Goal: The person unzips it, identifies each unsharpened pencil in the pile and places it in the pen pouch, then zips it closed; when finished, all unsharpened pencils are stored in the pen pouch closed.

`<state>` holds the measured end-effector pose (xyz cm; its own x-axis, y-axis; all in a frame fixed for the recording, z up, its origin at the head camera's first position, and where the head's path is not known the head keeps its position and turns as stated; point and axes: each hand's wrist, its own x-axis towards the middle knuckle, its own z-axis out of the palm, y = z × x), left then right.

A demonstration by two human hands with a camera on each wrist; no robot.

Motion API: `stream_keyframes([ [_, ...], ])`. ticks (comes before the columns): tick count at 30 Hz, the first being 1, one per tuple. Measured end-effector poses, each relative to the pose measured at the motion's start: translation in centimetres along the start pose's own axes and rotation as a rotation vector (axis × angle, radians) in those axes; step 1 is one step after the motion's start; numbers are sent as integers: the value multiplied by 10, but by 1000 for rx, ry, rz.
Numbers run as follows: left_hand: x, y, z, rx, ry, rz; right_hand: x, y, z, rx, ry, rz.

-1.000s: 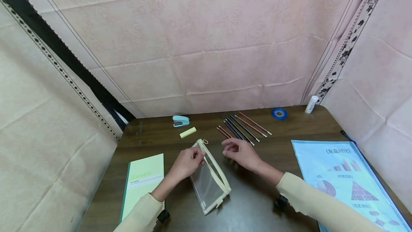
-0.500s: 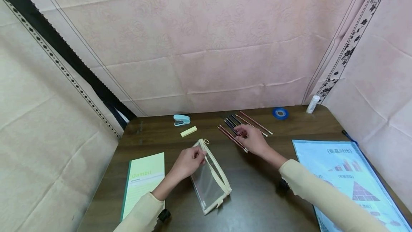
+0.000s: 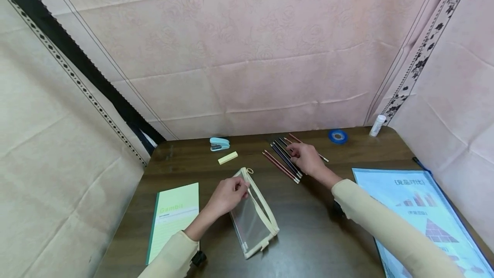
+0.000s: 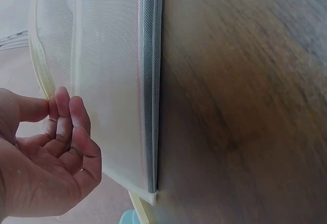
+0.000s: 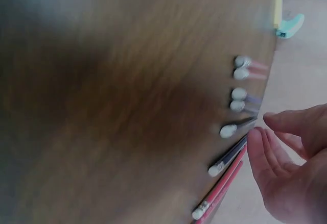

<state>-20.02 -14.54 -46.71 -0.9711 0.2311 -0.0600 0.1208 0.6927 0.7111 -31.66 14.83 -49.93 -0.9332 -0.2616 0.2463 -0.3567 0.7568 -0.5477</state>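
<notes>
The pencils [image 3: 284, 160] lay on the table [image 3: 312, 235] beneath and just left of the right hand's fingertips, long axes slanting from far left to near right, eraser ends toward the person. The right hand [image 3: 308, 161] was the nearer one; its thumb and fingers stood parted, no pencil seen gripped. The left hand [image 3: 227, 194] pinched the upper edge of the pouch [image 3: 251, 226], left of and nearer than the pencils.

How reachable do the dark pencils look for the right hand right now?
Probably yes: the right hand is right at the dark pencils, with nothing visible in the way.
</notes>
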Motion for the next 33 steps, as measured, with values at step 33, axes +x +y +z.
stream_keyframes([
  [33, 6, 0, 1, 45, 5, 22, 8, 6, 7, -162, -119, 80],
])
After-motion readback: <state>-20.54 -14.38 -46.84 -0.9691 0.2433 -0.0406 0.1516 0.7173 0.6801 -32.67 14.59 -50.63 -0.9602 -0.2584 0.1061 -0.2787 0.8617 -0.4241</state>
